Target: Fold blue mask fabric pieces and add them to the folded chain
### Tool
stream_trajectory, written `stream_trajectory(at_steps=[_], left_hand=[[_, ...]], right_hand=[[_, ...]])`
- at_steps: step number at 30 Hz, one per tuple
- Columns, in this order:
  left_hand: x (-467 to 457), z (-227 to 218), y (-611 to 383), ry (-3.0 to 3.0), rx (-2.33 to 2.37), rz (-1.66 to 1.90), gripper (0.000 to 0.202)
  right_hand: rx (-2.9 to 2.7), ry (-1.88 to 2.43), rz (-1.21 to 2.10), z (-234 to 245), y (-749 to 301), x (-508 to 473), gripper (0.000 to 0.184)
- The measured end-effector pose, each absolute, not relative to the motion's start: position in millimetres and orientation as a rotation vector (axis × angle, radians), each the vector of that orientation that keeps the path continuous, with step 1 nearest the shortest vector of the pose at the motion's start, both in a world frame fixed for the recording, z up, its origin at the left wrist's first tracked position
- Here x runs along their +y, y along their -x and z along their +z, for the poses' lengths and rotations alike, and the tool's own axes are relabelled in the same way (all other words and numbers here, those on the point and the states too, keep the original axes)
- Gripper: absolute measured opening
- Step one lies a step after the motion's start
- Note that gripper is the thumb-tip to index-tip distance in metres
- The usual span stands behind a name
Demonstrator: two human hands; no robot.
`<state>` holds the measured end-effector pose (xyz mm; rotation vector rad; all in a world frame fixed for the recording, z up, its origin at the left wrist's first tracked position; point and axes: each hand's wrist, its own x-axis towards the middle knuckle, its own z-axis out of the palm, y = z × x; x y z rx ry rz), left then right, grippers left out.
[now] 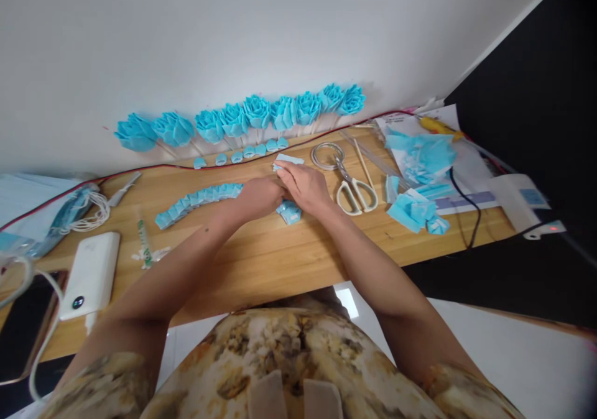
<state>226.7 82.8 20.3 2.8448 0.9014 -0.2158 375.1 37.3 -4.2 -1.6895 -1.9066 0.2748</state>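
Observation:
My left hand [259,196] and my right hand [305,186] meet at the middle of the wooden table [261,257], fingers pinched together on a small folded piece of light blue paper [285,158]. A little stack of folded blue pieces [290,212] lies just under my right hand. A curved row of folded blue pieces [198,199] runs to the left of my left hand. Several finished blue paper flowers [242,120] on sticks lean against the white wall behind.
Scissors [355,192] and a tape ring [326,155] lie right of my hands. Blue paper scraps [413,211] and sheets [422,155] sit further right. A white power bank [91,275], cables [88,217], a phone [23,326] and a glue tube [144,245] are at the left.

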Motion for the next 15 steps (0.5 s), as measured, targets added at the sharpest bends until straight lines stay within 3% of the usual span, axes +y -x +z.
stream_trajectory(at_steps=[15], left_hand=[[71.9,21.5,-229.6,-2.895,0.927,-0.138,0.037]], right_hand=[[-1.897,1.663,0.274,-4.4,-376.1,37.4,0.044]])
